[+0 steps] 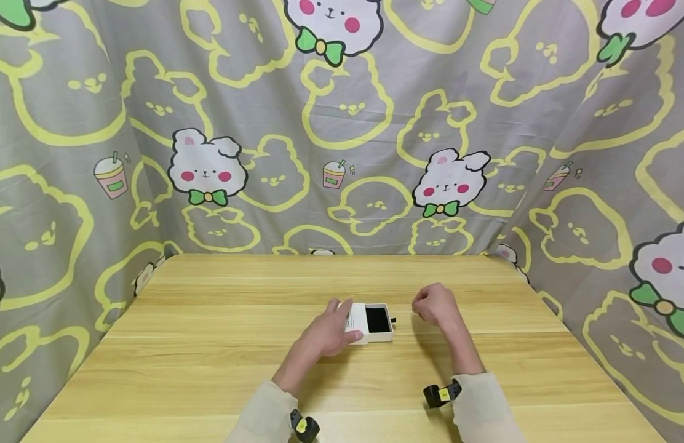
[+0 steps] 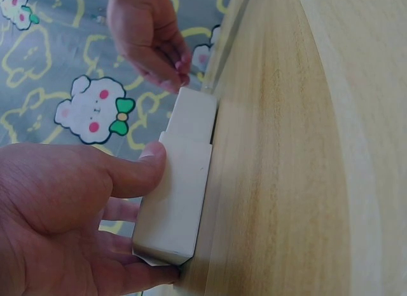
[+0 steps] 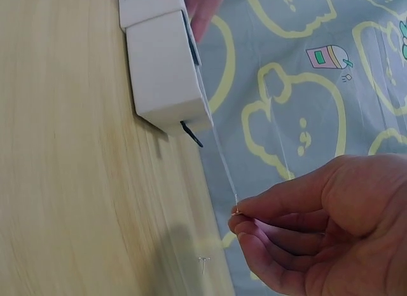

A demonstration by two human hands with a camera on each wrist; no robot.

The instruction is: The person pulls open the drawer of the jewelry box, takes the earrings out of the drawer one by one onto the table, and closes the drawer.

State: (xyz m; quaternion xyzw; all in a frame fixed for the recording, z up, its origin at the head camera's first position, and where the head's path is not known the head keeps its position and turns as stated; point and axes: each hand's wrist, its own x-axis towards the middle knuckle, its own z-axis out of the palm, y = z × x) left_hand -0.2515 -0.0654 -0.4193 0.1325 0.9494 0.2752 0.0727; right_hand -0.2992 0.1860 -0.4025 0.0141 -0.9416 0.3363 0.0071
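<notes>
My left hand [image 1: 326,331] grips the white outer sleeve [image 1: 360,332] of a small drawer box lying on the table, thumb on the near side. Its white inner drawer [image 1: 382,337] is slid partly out to the right and shows a black lining [image 1: 378,320]. A short black pull tab [image 3: 191,134] sticks out of the drawer's end. Right of the box, my right hand [image 1: 437,304] pinches a tiny shiny pin-like piece [image 3: 237,211] between thumb and fingertips; its exact kind is too small to tell. A small T-shaped shiny piece [image 3: 203,263] shows below that hand.
The wood-grain table [image 1: 220,381] reaches back to a grey curtain [image 1: 369,80] with cartoon animals, which also hangs along both sides. Black wrist cameras [image 1: 441,394] are strapped over the pale sleeves [image 1: 486,409].
</notes>
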